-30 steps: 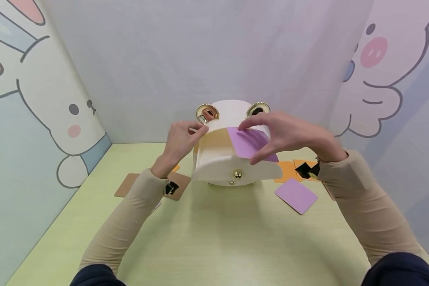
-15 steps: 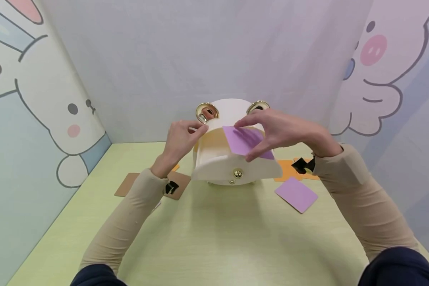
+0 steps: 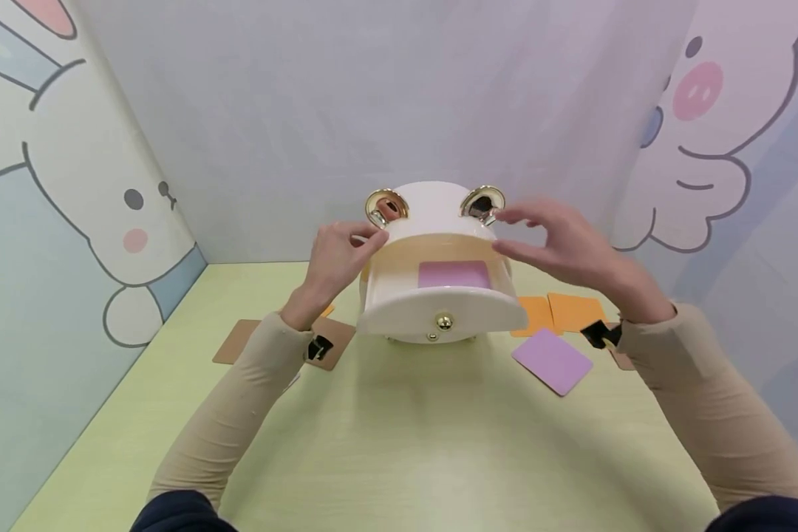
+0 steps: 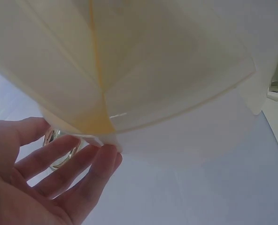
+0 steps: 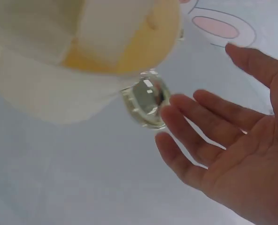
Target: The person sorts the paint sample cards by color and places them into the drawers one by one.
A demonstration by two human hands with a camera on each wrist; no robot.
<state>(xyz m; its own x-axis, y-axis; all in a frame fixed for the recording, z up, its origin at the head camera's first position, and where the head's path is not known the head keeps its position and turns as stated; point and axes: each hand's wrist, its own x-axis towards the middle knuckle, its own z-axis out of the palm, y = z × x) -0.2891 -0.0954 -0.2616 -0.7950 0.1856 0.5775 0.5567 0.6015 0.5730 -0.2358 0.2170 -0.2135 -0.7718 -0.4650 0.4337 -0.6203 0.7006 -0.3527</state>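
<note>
Okay, the purple card (image 3: 454,275) is in the drawer (image 3: 399,318) now, so right hand (image 3: 561,244) is free, wide beside the box (image 3: 434,208). Left hand (image 3: 339,255) pinches the box's left edge.

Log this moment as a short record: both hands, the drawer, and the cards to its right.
left hand: touches the white box at its upper left; grip unclear
right hand: holds nothing, close to the right gold ornament; contact unclear
drawer: pulled out
inside drawer: purple card
right of drawer: another purple card, two orange cards, partly hidden brown card
</note>
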